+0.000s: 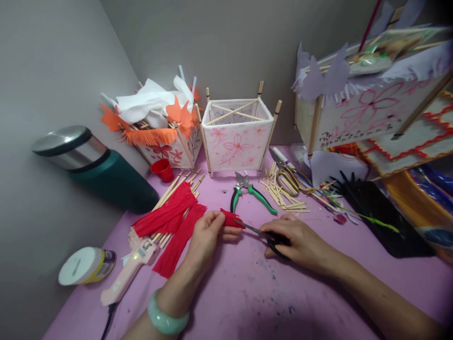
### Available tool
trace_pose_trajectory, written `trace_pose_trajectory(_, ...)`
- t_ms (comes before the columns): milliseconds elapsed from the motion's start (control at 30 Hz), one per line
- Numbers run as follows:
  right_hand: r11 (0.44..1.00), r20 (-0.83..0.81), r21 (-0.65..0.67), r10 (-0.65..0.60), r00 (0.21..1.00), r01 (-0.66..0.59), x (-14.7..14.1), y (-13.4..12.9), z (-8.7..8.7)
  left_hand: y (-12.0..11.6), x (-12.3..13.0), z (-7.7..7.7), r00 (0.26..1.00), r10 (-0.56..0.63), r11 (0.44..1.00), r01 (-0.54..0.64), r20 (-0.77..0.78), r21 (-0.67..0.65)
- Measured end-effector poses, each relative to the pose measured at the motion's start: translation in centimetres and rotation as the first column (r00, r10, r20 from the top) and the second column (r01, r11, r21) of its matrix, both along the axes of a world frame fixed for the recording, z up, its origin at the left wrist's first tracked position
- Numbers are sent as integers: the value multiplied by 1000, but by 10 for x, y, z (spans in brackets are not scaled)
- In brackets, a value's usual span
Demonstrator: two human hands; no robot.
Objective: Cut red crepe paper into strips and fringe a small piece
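Note:
Between the fingers of my left hand (208,236) is a small piece of red crepe paper (231,219), its far edge ragged. My right hand (297,241) grips a pair of scissors with black handles (278,243), and the blades reach the right end of the red piece. Longer red crepe paper strips (180,241) lie to the left of my left hand, partly over a bundle of wooden sticks (170,191). Just beyond both hands rest green-handled pruning shears (253,191), jaws apart.
A white lantern frame with drawn flowers (237,146) stands at the back, beside an orange-fringed one (159,146). On the left are a teal bottle (113,179), a red cup (163,170), a pink glue gun (127,274) and a white-lidded tub (85,267). Gold-handled scissors (288,182) lie right.

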State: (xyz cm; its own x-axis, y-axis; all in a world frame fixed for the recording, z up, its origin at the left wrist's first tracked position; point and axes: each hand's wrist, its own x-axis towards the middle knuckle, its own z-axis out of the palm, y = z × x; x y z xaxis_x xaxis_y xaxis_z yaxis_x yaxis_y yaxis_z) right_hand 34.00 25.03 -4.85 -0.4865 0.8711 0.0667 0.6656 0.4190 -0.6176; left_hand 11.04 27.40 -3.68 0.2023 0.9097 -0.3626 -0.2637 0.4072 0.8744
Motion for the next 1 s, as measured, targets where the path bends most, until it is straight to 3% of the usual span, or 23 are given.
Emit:
trace_pose_trajectory(367,997,241,-24,-65,968,73,14,-11,9,4,-8,7,992,123,981,-123,10,151)
trace_pose_trajectory(500,986,366,121,-149,919,112,18,-11,12,3,-10,13,989,145,973,-147,22,177)
trace_pose_trajectory(667,915,412,362,-327,850,176,3,-17,28,0,-9,17,990,119,972,-131,70,196)
trace_pose_trajectory(767,906,289,349,-346,893,238,-25,-24,42,-3,-7,17,993,66,974,-85,96,210)
trace_pose_trajectory(867,925,0,173,-343,939,337,-61,-30,50,-6,-6,18,994,23,973,-47,108,225)
trace_pose_trajectory(1000,862,-247,57,-476,844,503,-92,-29,42,-11,-2,16,994,-28,971,3,103,239)
